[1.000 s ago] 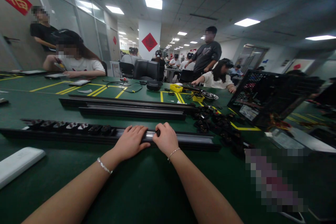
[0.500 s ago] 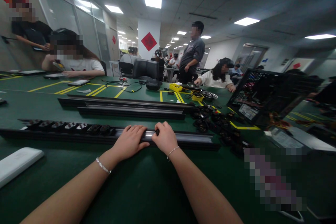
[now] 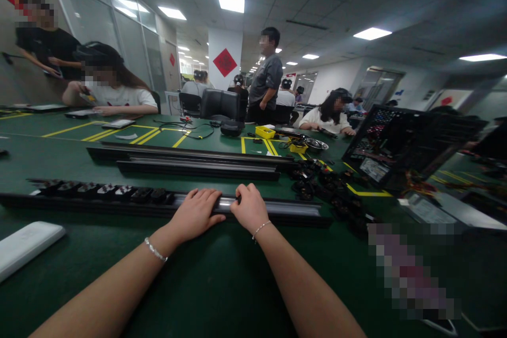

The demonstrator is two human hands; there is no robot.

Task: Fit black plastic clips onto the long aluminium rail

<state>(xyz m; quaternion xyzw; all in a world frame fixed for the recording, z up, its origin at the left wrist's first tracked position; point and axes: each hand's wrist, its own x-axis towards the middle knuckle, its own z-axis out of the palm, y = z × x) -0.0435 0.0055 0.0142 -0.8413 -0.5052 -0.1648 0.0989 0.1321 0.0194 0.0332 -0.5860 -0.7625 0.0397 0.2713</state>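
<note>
A long black rail (image 3: 285, 215) with a shiny channel lies across the table in front of me. My left hand (image 3: 197, 210) is draped over its middle, fingers across the channel and thumb along the near side, holding it. Just to the right, my right hand (image 3: 249, 207) is closed in a pinch at the channel. A small black part (image 3: 238, 199) shows between its fingertips, mostly hidden. Left of my hands, several black socket modules (image 3: 142, 195) sit in a row in the rail, some with pale tops.
Two more black rails (image 3: 198, 168) lie behind. A pile of black parts (image 3: 317, 179) is at the right, before an open computer case (image 3: 400, 142). A white oblong object (image 3: 29, 245) lies at left. Yellow trays (image 3: 265, 132) stand farther back; co-workers are around the table.
My hands and the rail stay nearly in place. In the background, the standing person in grey has moved left, and the person at far left has shifted posture.
</note>
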